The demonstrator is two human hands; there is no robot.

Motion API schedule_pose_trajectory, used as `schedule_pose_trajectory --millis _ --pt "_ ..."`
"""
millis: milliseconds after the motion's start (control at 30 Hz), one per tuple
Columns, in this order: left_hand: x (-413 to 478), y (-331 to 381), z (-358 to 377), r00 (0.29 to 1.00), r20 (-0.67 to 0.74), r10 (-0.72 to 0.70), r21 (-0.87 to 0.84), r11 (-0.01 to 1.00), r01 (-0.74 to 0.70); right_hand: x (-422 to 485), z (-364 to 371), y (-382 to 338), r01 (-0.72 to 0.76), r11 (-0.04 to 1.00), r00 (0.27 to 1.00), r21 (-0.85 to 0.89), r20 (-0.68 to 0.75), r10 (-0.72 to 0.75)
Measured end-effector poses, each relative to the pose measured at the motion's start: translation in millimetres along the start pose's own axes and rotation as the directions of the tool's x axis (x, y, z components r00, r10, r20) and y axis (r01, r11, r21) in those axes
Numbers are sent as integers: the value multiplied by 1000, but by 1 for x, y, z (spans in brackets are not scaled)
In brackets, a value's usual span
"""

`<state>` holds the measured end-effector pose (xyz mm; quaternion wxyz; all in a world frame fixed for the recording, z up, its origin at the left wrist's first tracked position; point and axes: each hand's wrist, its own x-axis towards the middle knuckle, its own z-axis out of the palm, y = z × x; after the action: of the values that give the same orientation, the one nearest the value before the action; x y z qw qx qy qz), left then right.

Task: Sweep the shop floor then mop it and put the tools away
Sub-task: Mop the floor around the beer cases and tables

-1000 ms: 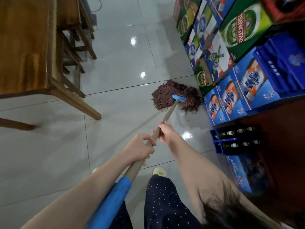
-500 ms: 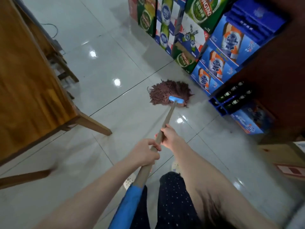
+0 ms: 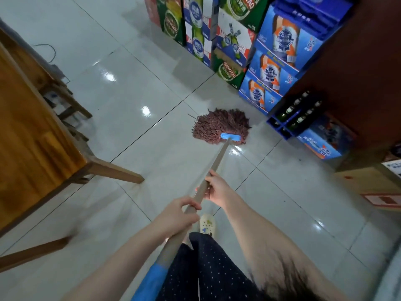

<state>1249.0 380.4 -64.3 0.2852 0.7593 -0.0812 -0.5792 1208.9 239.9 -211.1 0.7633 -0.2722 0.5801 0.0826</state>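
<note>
Both hands grip the mop handle (image 3: 213,165): the right hand (image 3: 217,189) is curled round the shaft further down, and the left hand (image 3: 176,216) is wrapped round it nearer the body, above the handle's blue end. The reddish-brown string mop head (image 3: 219,124) (held in a blue clamp (image 3: 230,137)) lies splayed on the glossy tiled floor (image 3: 130,101), just beside the stacked beer cartons (image 3: 275,61) and the blue bottle crate (image 3: 290,120). A wooden table (image 3: 28,127) stands at the left, well apart from the mop.
</note>
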Motion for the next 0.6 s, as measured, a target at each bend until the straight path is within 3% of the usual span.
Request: schedule_pose_trajectory --millis 233,367,600 --pt "1 -9 -3 998 44 -53 62 997 50 25 25 6 51 976 996 214 -88 -32" --pt "4 -23 -1 999 -25 31 207 978 -25 27 34 22 131 976 977 175 -190 -97" --pt "-14 -79 -20 997 -8 73 316 946 -66 10 60 68 191 975 955 115 -253 -157"
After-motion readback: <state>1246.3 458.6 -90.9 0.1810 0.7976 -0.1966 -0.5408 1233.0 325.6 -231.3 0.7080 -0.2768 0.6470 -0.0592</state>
